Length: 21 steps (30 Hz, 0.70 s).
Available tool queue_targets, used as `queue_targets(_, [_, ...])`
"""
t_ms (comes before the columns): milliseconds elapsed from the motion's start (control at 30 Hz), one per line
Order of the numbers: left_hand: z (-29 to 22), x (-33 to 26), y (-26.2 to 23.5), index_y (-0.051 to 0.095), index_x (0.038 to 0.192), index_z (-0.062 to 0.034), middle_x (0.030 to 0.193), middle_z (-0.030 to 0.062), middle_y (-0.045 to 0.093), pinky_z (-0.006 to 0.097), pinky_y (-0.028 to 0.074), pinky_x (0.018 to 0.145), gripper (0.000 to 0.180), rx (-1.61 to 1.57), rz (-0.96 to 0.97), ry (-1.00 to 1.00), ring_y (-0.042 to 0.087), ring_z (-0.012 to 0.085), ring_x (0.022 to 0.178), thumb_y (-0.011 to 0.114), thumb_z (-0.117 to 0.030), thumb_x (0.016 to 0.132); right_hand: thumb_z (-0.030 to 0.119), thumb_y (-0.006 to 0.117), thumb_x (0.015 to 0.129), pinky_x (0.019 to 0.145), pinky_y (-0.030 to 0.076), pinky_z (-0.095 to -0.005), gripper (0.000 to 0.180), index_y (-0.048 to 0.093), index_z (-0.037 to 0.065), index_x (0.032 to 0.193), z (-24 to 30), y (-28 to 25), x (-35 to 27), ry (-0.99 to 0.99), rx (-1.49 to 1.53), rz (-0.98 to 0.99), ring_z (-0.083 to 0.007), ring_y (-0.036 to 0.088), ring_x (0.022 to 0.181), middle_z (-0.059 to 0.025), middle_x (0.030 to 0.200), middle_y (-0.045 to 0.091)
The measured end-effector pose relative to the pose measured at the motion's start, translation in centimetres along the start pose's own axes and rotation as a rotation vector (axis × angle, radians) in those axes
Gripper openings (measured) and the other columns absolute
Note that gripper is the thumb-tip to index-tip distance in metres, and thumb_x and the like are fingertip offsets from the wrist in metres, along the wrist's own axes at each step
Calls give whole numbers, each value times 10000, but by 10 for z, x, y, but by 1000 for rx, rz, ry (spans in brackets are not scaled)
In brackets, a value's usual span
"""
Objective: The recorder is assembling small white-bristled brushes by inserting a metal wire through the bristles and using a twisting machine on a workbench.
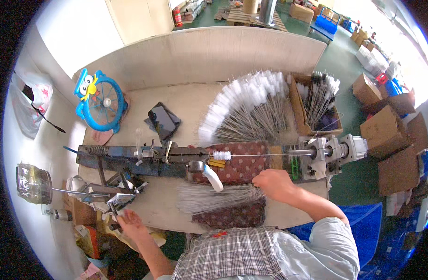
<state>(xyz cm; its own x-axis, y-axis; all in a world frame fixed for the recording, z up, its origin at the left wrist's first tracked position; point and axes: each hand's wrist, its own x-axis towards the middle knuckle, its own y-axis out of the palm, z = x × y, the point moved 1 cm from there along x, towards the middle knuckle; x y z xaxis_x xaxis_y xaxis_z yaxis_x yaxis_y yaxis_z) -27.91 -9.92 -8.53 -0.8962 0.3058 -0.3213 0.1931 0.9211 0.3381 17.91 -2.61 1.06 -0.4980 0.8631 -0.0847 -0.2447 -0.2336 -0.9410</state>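
Note:
A white-bristled wire brush [222, 155] sits across the long metal bench machine [176, 152], its bare wire running right toward a shaft unit [312, 153]. My right hand [275, 185] is closed, fingertips pinched at the right ends of a bundle of thin metal wires [214, 198] lying on dark dotted cloth. At the lower left, my left hand [132, 225] is beside a metal lever mechanism [119, 200]; its fingers look loosely apart, and any contact with the lever is unclear. A white-wrapped handle [214, 178] juts from the machine toward me.
Finished white brushes [251, 102] fan out behind the machine, beside a cardboard box [300, 105] of black and white brushes. A phone [163, 120] and a blue cartoon-shaped fan [102, 102] stand at the back left. Cardboard boxes [389, 130] are stacked off the right edge.

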Motion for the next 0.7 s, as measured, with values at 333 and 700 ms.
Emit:
queue_targets(333, [52, -191, 114, 499, 1125, -40, 966, 72, 588, 318, 470, 774, 305, 257, 768, -465, 581, 170, 851, 551, -202, 872, 77, 564, 713, 645, 505, -378, 151, 600, 84, 859, -17, -2, -11, -94, 23, -141, -264, 617, 762, -79, 766, 595])
queue_targets(700, [-39, -217, 167, 565, 882, -112, 616, -5, 498, 298, 400, 559, 389, -227, 880, -1220, 455, 115, 490, 430, -477, 906, 3, 599, 657, 595, 519, -394, 220, 516, 9, 861, 0, -1, -3, 59, -12, -70, -316, 599, 752, -146, 884, 504])
